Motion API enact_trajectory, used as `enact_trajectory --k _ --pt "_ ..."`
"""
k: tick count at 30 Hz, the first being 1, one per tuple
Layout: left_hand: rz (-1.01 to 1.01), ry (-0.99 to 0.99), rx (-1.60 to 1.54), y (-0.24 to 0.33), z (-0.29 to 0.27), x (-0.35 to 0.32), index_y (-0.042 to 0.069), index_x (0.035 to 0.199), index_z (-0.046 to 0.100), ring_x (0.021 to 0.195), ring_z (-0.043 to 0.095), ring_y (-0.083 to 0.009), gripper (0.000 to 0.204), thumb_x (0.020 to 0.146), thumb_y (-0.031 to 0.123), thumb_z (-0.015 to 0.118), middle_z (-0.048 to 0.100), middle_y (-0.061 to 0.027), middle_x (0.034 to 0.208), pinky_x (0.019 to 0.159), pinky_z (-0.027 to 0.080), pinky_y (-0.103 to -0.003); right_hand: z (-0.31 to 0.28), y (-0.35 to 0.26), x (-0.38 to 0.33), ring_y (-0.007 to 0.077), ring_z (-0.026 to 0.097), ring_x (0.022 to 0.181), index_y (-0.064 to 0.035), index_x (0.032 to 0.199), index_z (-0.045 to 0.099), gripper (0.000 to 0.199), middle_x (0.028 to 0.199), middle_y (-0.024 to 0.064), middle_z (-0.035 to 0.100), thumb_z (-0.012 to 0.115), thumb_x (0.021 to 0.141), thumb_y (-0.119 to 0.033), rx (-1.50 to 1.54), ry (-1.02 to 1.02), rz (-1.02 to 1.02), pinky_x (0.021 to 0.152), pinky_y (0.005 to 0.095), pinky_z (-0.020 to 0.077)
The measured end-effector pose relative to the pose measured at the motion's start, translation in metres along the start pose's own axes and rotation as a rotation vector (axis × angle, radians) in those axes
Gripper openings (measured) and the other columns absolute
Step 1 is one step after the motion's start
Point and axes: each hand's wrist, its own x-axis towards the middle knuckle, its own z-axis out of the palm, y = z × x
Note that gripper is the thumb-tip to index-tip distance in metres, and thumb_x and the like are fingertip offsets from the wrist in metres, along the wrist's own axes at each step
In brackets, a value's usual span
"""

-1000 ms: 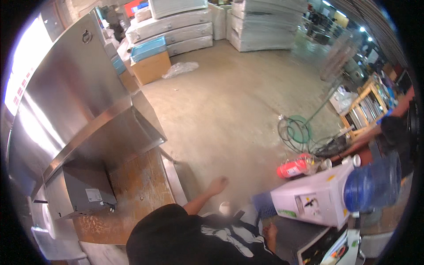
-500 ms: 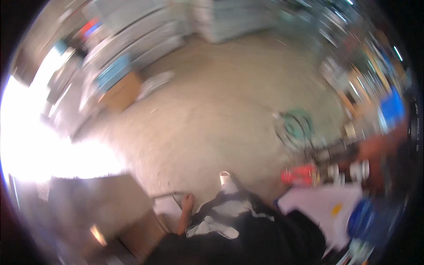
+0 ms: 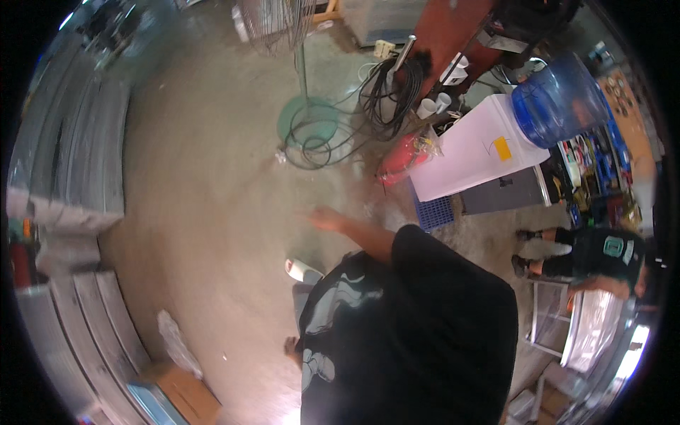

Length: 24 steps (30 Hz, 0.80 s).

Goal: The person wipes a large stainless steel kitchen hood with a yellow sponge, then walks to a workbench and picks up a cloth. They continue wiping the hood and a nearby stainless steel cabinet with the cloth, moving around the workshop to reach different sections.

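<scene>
My right hand [image 3: 327, 219] reaches out over the bare concrete floor [image 3: 191, 212], slightly blurred. Its fingers look loosely stretched, and I see nothing in them. My left hand [image 3: 292, 347] hangs low beside my black shirt [image 3: 425, 333]. It is small and dark, partly behind the shirt, so its fingers cannot be made out. Between the two hands a light-coloured shoe [image 3: 301, 269] stands on the floor. Neither hand touches any object that I can see. Closest to the right hand are a red fire extinguisher [image 3: 404, 157] and a green round fan base [image 3: 308, 122].
Black cable [image 3: 397, 99] lies coiled around the fan base. A white water dispenser [image 3: 460, 152] carries a blue bottle [image 3: 559, 99]. Another person [image 3: 602, 255] bends over a wrapped frame at right. Grey stacked panels [image 3: 78, 142] line the left; a cardboard box [image 3: 188, 397] stands lower left.
The view has swung round to the right: the fan base, cable and dispenser now lie up toward the middle, and the panels at the left. My right arm has come into view.
</scene>
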Motion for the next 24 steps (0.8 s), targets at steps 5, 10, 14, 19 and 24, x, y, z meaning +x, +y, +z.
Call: enact_trajectory --k 5,10,14,19,24 --pt "0.375 0.113 0.703 0.267 0.145 0.099 0.006 0.133 0.059 0.103 0.062 -0.0225 0.038 0.104 0.029 0.051 0.065 -0.0117 0.124 0.086 0.049 -0.034 -0.003 0.026 -0.012 0.0234 0.067 0.068 0.0004 0.095 0.073 0.036 0.079 0.0144 0.069 0.062 0.093 -0.034 0.197 0.23 0.676 0.06 0.0397 0.0535" --pt "1.076 -0.348 0.89 0.467 0.401 0.084 -0.004 0.125 0.063 0.095 0.064 -0.0178 0.044 0.104 0.035 0.058 0.069 -0.0088 0.107 0.085 0.051 -0.033 0.032 0.052 -0.005 0.0226 0.064 0.059 0.0001 0.089 0.073 0.031 0.067 0.0098 0.064 0.063 0.09 -0.03 0.484 0.508 0.847 0.053 0.0362 0.0508" --pt "1.13 -0.571 0.912 0.509 0.577 0.067 0.0 0.131 0.062 0.103 0.064 -0.0184 0.042 0.105 0.032 0.057 0.069 -0.0115 0.117 0.094 0.049 -0.035 0.075 0.097 0.05 0.0261 0.067 0.061 0.0031 0.091 0.073 0.033 0.072 0.0144 0.069 0.064 0.089 -0.029 0.068 0.381 0.603 0.055 0.0411 0.0527" --pt "0.812 -0.613 0.959 0.488 0.683 0.143 0.003 0.129 0.064 0.097 0.064 -0.0174 0.035 0.106 0.026 0.05 0.07 -0.0069 0.113 0.086 0.05 -0.033 0.087 0.117 0.185 0.0261 0.068 0.067 -0.0007 0.097 0.072 0.03 0.083 0.0171 0.071 0.064 0.09 -0.029 -0.016 0.275 0.609 0.059 0.0447 0.0533" --pt "0.585 -0.705 1.215 0.496 0.713 0.214 0.001 0.125 0.065 0.093 0.065 -0.0184 0.036 0.104 0.027 0.055 0.07 -0.0076 0.108 0.084 0.051 -0.032 0.011 0.027 0.362 0.0242 0.069 0.073 -0.0074 0.113 0.069 0.025 0.089 0.0123 0.07 0.059 0.096 -0.022 0.526 0.283 0.901 0.058 0.0374 0.0555"
